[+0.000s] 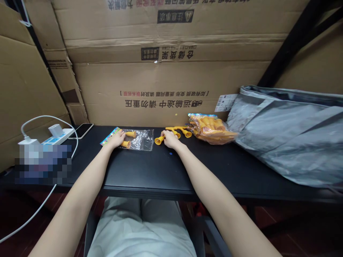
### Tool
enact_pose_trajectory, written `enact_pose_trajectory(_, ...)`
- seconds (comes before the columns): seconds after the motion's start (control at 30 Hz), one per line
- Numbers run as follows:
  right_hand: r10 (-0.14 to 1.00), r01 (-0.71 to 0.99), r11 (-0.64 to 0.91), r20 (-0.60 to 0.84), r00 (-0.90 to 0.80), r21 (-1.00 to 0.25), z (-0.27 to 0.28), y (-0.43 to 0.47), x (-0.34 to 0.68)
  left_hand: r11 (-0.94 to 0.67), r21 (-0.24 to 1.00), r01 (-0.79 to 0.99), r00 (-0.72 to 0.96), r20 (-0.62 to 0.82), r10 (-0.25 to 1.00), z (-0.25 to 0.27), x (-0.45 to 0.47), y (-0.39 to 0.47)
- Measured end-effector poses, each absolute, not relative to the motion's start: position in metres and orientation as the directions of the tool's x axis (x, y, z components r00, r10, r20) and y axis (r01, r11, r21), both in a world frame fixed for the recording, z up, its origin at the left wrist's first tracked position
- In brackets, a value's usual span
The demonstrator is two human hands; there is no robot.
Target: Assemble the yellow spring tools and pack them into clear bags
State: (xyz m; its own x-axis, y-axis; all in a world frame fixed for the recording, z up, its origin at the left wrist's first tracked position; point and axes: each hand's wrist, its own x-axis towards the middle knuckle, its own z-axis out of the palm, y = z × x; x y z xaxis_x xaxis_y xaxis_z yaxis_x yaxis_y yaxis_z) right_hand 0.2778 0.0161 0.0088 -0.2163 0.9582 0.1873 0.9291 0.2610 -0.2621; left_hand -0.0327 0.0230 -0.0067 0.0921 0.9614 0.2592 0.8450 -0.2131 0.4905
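My left hand is closed over the header end of a clear plastic bag lying flat on the black table. Two flared ends of yellow horn-shaped toys show beside its fingers, at the bag. To the right, my right hand has its fingers around a yellow plastic toy horn, whose bell points left and sticks out past the fingertips. Just behind that hand lie more yellow horn pieces, partly hidden by it. The palms and inner fingers of both hands are out of sight.
A filled clear bag of yellow horns stands at the back right, beside a large grey bag. On the left are a power strip with white chargers and cable, and a phone. Cardboard walls the back.
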Motion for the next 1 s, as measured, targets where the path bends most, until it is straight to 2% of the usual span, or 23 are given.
enact_pose_trajectory(0.2, 0.965, 0.941, 0.239, 0.167, -0.202, -0.239, 0.017, 0.008, 0.276, -0.218, 0.499, 0.839, 0.095, 0.259, 0.961, -0.005, -0.032, 0.022)
enact_pose_trajectory(0.33, 0.959, 0.951, 0.232, 0.211, -0.189, -0.206, 0.024, 0.003, 0.274, -0.169, 0.474, 0.864, 0.072, 0.216, 0.974, -0.001, -0.029, 0.019)
enact_pose_trajectory(0.47, 0.919, 0.93, 0.305, 0.318, -0.232, -0.204, 0.028, 0.001, 0.272, -0.163, 0.374, 0.913, 0.09, 0.205, 0.975, 0.002, -0.027, 0.015)
enact_pose_trajectory(0.57, 0.881, 0.895, 0.4, 0.353, -0.316, -0.196, 0.027, 0.002, 0.269, -0.154, 0.345, 0.926, 0.081, 0.216, 0.973, 0.002, -0.026, 0.014)
enact_pose_trajectory(0.73, 0.838, 0.83, 0.516, 0.327, -0.437, -0.211, 0.021, 0.004, 0.261, -0.173, 0.346, 0.922, 0.098, 0.224, 0.97, 0.001, -0.026, 0.015)
enact_pose_trajectory(1.0, 0.849, 0.838, 0.505, 0.293, -0.44, -0.205, 0.023, -0.001, 0.255, -0.21, 0.325, 0.922, 0.181, 0.117, 0.976, 0.0, -0.02, 0.018)
